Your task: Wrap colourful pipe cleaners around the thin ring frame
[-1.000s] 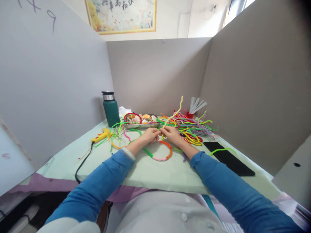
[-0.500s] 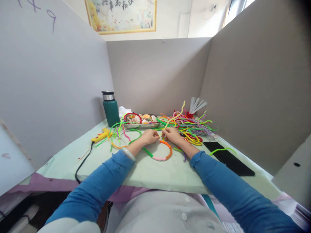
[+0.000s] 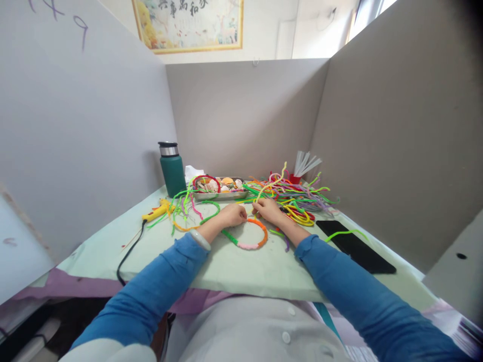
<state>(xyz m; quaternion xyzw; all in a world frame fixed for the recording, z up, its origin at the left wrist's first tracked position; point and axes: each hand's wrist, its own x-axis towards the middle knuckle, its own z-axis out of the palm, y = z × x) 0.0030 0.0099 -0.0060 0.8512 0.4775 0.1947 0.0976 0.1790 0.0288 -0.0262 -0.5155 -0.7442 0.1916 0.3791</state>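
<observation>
A ring (image 3: 265, 236) wrapped in green, pink and orange pipe cleaner lies on the table between my forearms. My left hand (image 3: 234, 214) is closed in a pinch at the ring's upper end, where the orange wrapping stops. Just right of it, my right hand (image 3: 266, 209) pinches a pale yellow pipe cleaner (image 3: 276, 182), whose free end sticks up and away to the right. Its lower end hangs near the top of the orange section; whether it touches the ring I cannot tell. My fingers partly hide the ring's top.
A metal tray (image 3: 222, 195) of shells stands at the back, near a green bottle (image 3: 172, 173). Loose pipe cleaners (image 3: 298, 193) heap up at the back right by a red cup of white sticks (image 3: 296, 178). A yellow glue gun (image 3: 154, 213) lies left, a black phone-like slab (image 3: 358, 249) right.
My left hand has shifted slightly right, to the end of the orange wrapping. The yellow pipe cleaner's free tip has dropped a little, and my right hand has barely moved.
</observation>
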